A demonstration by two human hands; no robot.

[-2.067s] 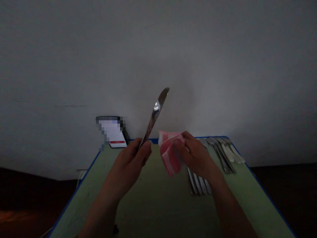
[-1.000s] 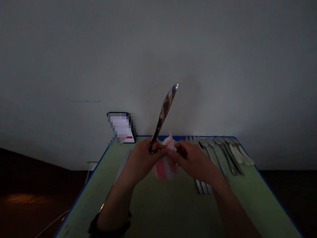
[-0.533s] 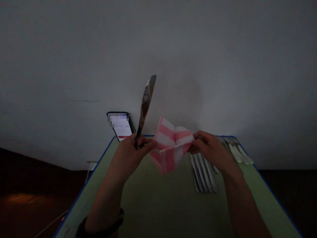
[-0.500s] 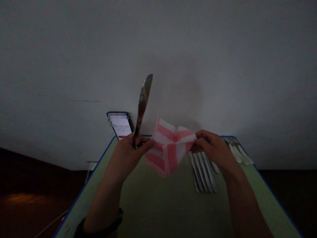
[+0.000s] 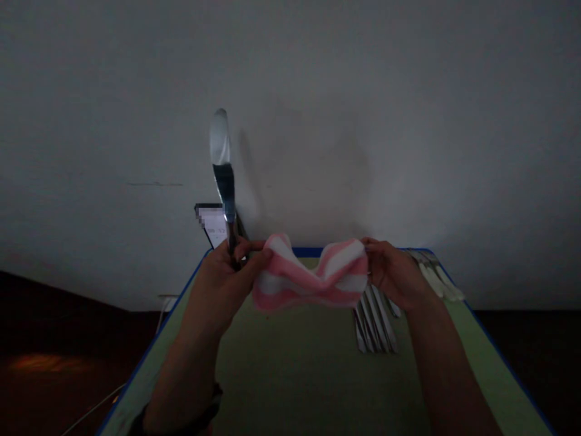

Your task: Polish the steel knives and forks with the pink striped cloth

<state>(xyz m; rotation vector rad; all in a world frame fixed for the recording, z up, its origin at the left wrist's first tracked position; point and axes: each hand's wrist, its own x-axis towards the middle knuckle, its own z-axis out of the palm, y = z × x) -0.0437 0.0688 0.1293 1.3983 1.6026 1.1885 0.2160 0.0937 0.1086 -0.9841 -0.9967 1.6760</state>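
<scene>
Head camera, and here was the shift: the knife (image 5: 224,181), which had leaned right half a second earlier, stood near upright, blade up against the wall. The left hand (image 5: 220,281) had its fingers curled tight round the handle, thumb and forefinger also pinching one end of the pink-striped cloth (image 5: 313,275). The right hand (image 5: 394,275) pinched the other end, fingers pressed together. The cloth, bunched a moment before, was drawn out wide between both hands, above the green table (image 5: 290,369) and clear of the blade. Behind it a row of knives (image 5: 374,318) lay flat, more cutlery (image 5: 438,278) beyond, and a phone (image 5: 211,227) was propped at the far edge.
</scene>
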